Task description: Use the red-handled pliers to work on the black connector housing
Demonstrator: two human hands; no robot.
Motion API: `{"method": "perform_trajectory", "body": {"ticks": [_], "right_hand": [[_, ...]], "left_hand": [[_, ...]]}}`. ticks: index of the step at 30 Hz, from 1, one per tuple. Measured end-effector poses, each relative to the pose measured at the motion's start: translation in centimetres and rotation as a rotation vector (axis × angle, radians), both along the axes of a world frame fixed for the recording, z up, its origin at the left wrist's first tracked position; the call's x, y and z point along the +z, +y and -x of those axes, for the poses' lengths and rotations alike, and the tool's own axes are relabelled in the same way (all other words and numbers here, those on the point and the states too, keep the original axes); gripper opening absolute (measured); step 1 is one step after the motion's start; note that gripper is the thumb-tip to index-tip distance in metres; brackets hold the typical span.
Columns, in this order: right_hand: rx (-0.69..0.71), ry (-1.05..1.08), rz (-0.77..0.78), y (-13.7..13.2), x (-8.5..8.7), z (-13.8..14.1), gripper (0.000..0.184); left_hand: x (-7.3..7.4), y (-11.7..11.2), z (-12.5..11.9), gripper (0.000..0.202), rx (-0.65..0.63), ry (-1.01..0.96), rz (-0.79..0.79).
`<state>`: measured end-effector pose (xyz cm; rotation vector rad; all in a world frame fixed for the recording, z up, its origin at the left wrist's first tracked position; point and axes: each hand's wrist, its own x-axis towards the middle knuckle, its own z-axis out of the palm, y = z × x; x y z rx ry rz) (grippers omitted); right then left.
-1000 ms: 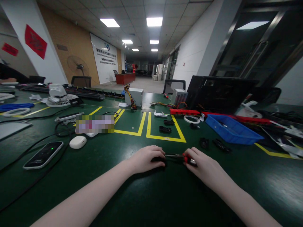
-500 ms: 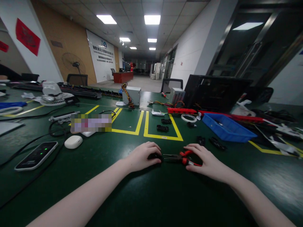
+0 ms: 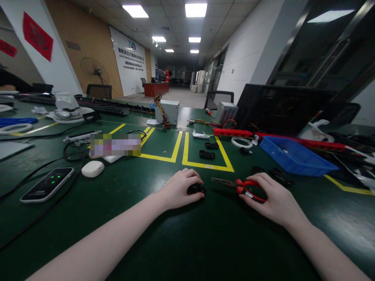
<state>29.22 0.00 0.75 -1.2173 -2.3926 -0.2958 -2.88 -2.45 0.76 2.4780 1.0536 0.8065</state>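
My left hand [image 3: 180, 188] rests on the green table with its fingers curled over a small black part [image 3: 195, 189]. My right hand [image 3: 272, 199] grips the red handles of a pair of needle-nose pliers [image 3: 238, 185]. The handles are spread and the thin jaws point left, toward the black part but a short gap away from it. Both forearms reach in from the bottom of the view.
Two small black parts [image 3: 207, 154] lie inside a yellow-taped square. A blue bin [image 3: 294, 158] stands at the right, more black parts [image 3: 279, 176] just in front of it. A phone [image 3: 47, 184], a white earbud case [image 3: 92, 169] and cables lie at the left. Grey power supplies [image 3: 167, 111] stand at the back.
The pliers' jaws have pulled away to the right from the black part. My right hand moved right and the red handles spread. My left hand stayed on the black part.
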Motion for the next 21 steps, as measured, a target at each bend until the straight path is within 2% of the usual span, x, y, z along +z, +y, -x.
{"method": "perform_trajectory", "body": {"ticks": [5, 11, 21], "right_hand": [[0.119, -0.057, -0.136, 0.4, -0.3, 0.6, 0.043], [0.234, -0.097, -0.165, 0.3, -0.1, 1.5, 0.041], [0.219, -0.094, -0.167, 0.4, -0.3, 1.5, 0.040]], "left_hand": [[0.1, -0.2, 0.0, 0.026, -0.030, 0.051, -0.008], [0.2, -0.2, 0.0, 0.027, -0.023, 0.106, -0.023], [0.1, 0.0, -0.1, 0.028, -0.051, 0.146, -0.028]]}}
